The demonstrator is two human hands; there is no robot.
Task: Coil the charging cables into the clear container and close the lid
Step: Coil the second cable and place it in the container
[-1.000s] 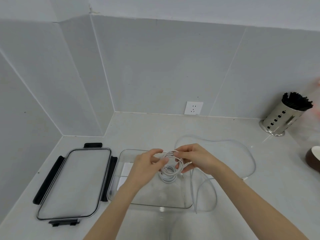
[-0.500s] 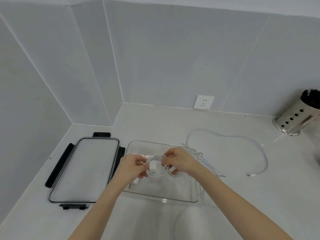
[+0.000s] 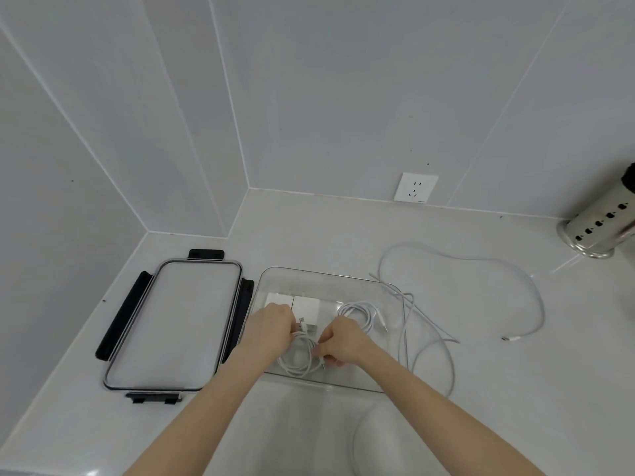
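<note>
The clear container sits on the counter in front of me. My left hand and my right hand both reach into it and pinch a coiled white cable low in its front left part. A second coiled white cable lies inside toward the right. Two white charger blocks rest at the back left of the container. A long loose white cable trails over the counter to the right. The clear lid with black clips lies flat to the left.
A perforated steel utensil holder stands at the far right. A white wall socket is on the tiled back wall. Walls close the corner at left and behind. More loose cable loops beside the container's right wall.
Both hands have come down with the coiled cable from above the container to its floor at the front left. The camera has tilted and shifted.
</note>
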